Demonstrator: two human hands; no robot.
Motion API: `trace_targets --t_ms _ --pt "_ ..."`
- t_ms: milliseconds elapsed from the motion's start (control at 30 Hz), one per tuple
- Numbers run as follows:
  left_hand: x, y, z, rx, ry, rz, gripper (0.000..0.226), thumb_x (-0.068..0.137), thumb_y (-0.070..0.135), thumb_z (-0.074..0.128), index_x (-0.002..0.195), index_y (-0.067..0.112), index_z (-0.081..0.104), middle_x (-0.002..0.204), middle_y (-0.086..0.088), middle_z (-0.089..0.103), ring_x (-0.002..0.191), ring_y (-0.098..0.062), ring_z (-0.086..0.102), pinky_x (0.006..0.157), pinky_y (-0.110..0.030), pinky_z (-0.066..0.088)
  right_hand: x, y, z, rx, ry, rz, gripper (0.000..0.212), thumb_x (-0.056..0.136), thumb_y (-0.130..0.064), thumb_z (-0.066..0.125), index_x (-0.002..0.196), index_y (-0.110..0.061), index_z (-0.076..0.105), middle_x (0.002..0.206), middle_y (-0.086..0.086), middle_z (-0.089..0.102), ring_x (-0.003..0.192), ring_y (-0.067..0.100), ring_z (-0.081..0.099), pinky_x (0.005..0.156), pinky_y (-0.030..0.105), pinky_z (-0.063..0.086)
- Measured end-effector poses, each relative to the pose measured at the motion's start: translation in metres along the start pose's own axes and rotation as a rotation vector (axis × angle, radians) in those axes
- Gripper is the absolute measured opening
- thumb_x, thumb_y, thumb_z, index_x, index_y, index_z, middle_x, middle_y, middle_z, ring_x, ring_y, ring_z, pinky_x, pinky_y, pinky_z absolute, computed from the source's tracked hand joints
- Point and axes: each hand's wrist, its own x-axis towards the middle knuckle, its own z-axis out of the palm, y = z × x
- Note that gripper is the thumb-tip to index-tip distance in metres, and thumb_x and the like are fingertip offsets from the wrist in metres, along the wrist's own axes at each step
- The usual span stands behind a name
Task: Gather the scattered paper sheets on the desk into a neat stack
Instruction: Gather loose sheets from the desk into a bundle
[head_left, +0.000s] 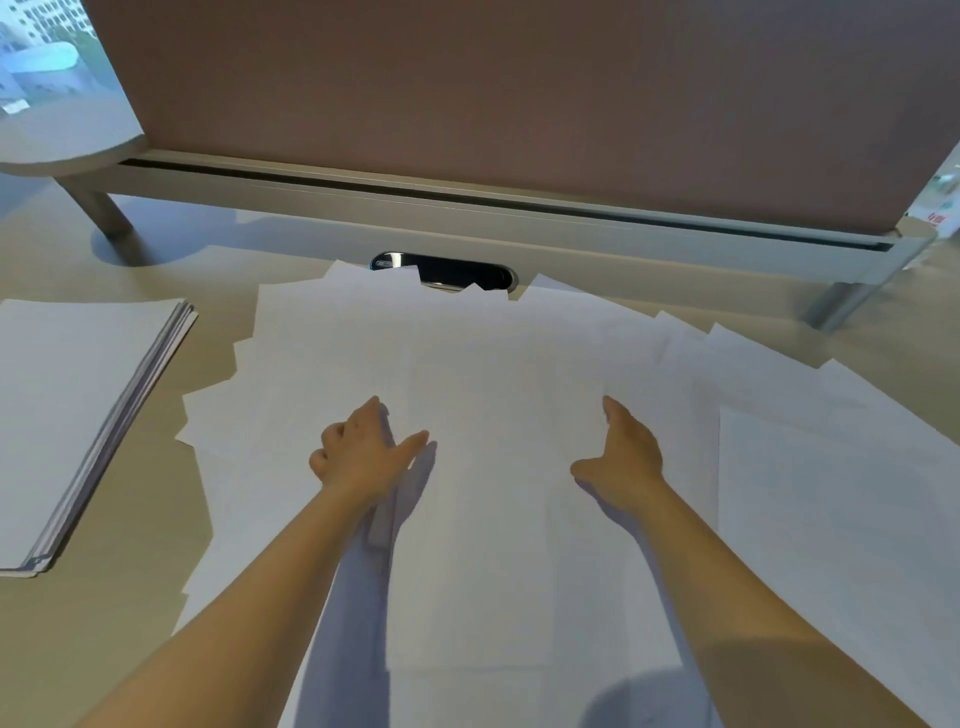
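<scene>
Several white paper sheets (467, 353) lie fanned and overlapping across the middle and right of the beige desk (156, 467). My left hand (358, 457) presses edge-on against the left side of a small bundle of sheets (493, 519), thumb spread over the top, fingers tucked under the edge. My right hand (628, 457) stands edge-on against the bundle's right side, thumb out to the left. The bundle sits between both palms. A tidy stack of paper (67, 415) rests at the left.
A brown partition panel (467, 93) on a grey rail (467, 213) closes off the back of the desk. A dark oval cable port (457, 273) sits just behind the sheets. Metal legs stand at the back left (101, 208) and back right (836, 306).
</scene>
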Motion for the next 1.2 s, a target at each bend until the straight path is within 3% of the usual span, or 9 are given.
trace_targets --t_ms 200,333,633,700,800,933,1033,1100,1200 --pt "0.002 -0.011 -0.006 0.030 0.119 -0.187 0.064 0.088 0.051 0.048 0.137 0.012 0.034 0.142 -0.013 0.036 0.131 -0.034 0.030 0.104 -0.045 0.028 -0.006 -0.012 -0.001 -0.081 0.161 0.194 0.075 0.083 -0.032 0.059 0.144 -0.012 0.020 0.146 0.011 0.030 0.135 0.031 0.029 0.108 0.043 0.030" --pt "0.006 -0.041 -0.012 0.057 0.184 -0.346 0.065 0.085 0.053 0.049 0.131 0.009 0.036 0.137 -0.016 0.035 0.127 -0.037 0.031 0.101 -0.048 0.028 -0.010 -0.015 -0.005 -0.084 0.141 0.250 0.067 0.085 -0.030 0.055 0.140 -0.009 0.024 0.141 0.012 0.033 0.129 0.033 0.032 0.101 0.042 0.035" --pt "-0.009 -0.036 -0.009 0.048 0.113 -0.266 0.063 0.087 0.048 0.051 0.129 0.002 0.039 0.131 -0.018 0.038 0.121 -0.036 0.039 0.096 -0.043 0.036 -0.024 -0.030 0.024 0.186 0.033 0.108 0.065 0.085 -0.020 0.056 0.141 -0.007 0.026 0.142 0.010 0.029 0.128 0.029 0.037 0.101 0.037 0.041" --pt "-0.010 -0.039 -0.013 -0.038 0.095 -0.287 0.059 0.088 0.043 0.053 0.128 0.002 0.039 0.132 -0.018 0.037 0.122 -0.036 0.038 0.096 -0.043 0.036 -0.026 -0.030 0.022 0.245 0.079 0.141 0.063 0.084 -0.018 0.055 0.140 -0.007 0.029 0.141 0.011 0.033 0.125 0.030 0.042 0.102 0.039 0.041" --pt "-0.013 -0.047 -0.023 -0.171 0.080 -0.341 0.056 0.088 0.032 0.056 0.128 -0.001 0.037 0.133 -0.020 0.034 0.123 -0.038 0.035 0.094 -0.043 0.037 -0.032 -0.033 0.020 0.058 0.113 0.194 0.052 0.088 -0.019 0.051 0.135 -0.002 0.035 0.136 0.016 0.036 0.124 0.034 0.040 0.105 0.039 0.035" --pt "-0.020 -0.054 -0.028 -0.390 0.085 -0.289 0.055 0.088 0.007 0.054 0.137 -0.001 0.030 0.142 -0.020 0.025 0.125 -0.039 0.039 0.088 -0.038 0.040 -0.041 -0.044 0.035 0.075 0.037 0.134 0.046 0.087 -0.013 0.051 0.130 -0.001 0.040 0.134 0.014 0.035 0.118 0.032 0.045 0.083 0.031 0.041" --pt "-0.020 -0.071 -0.033 -0.610 0.152 -0.295 0.054 0.088 -0.007 0.047 0.139 0.001 0.031 0.146 -0.017 0.028 0.130 -0.030 0.042 0.098 -0.034 0.039 -0.042 -0.045 0.046 0.260 0.021 0.154 0.056 0.083 -0.006 0.055 0.135 -0.004 0.034 0.122 0.012 0.046 0.103 0.027 0.053 0.076 0.029 0.042" --pt "-0.018 -0.087 -0.035 -0.615 0.158 -0.327 0.043 0.086 -0.006 0.050 0.128 0.000 0.045 0.134 -0.017 0.045 0.120 -0.032 0.050 0.094 -0.035 0.041 -0.044 -0.044 0.050 0.409 0.022 0.183 0.050 0.079 -0.003 0.057 0.126 -0.007 0.040 0.101 0.007 0.052 0.082 0.023 0.055 0.071 0.030 0.044" --pt "-0.021 -0.105 -0.035 -0.518 0.050 -0.332 0.011 0.080 -0.005 0.054 0.086 0.002 0.061 0.094 -0.019 0.060 0.084 -0.029 0.054 0.073 -0.030 0.041 -0.048 -0.044 0.054 0.406 0.024 0.175 0.014 0.081 0.000 0.055 0.073 -0.008 0.046 0.068 0.003 0.045 0.057 0.017 0.044 0.055 0.025 0.036"
